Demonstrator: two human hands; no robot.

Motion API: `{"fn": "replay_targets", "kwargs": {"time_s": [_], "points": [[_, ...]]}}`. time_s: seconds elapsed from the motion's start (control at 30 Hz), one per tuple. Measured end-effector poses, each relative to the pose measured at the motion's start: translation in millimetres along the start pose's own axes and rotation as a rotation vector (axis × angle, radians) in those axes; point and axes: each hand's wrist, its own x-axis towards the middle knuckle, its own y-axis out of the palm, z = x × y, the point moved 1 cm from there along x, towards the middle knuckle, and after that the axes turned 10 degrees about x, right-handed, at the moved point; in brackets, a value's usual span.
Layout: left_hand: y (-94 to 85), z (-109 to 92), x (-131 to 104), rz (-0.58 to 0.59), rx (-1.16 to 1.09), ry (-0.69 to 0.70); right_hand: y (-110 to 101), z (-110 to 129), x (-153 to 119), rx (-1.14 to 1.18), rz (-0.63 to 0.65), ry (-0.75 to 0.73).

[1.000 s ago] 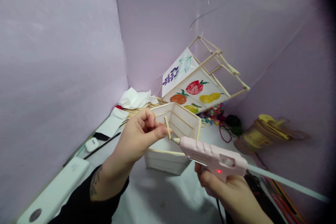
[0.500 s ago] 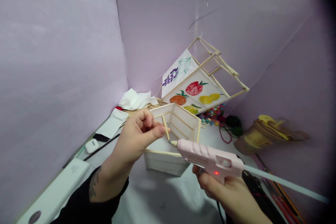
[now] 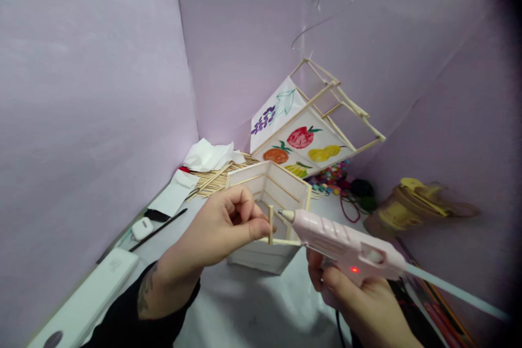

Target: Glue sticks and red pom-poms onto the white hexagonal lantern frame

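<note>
Between thumb and fingers, my left hand [image 3: 228, 217] pinches a short wooden stick [image 3: 271, 224], held nearly upright. My right hand [image 3: 354, 299] grips a pink hot glue gun [image 3: 342, 239] with its red light lit and a long glue stick [image 3: 452, 288] running out the back. The metal nozzle points left, a little apart from the wooden stick. Below and behind both hands stands an open box frame [image 3: 261, 258] of thin sticks with white covered sides. My left hand hides part of its near left side.
Behind the box leans a stick-framed lantern [image 3: 322, 125] with painted fruit panels. Thin sticks [image 3: 216, 179] and white tissue [image 3: 210, 155] lie back left. Along the left are an earbud case [image 3: 142, 228] and a white power strip [image 3: 89, 299]. A lidded cup [image 3: 397, 209] stands right.
My left hand has lowered the wooden stick slightly right and turned it more upright. The glue gun has moved right, so its nozzle is now away from the stick's lower end.
</note>
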Motion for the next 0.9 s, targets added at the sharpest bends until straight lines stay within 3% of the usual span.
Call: {"fn": "replay_targets", "kwargs": {"time_s": [0.1,0.7,0.9], "points": [[0.3,0,0,0.029,0.010,0.005,-5,-6,1,0.026,0.046,-0.008],[0.2,0,-1,0.043,0.016,0.016,2,-1,-2,-0.022,-0.040,0.065],[2.2,-1,-2,0.052,-0.017,0.027,-3,-5,1,-0.027,0.004,0.041]]}}
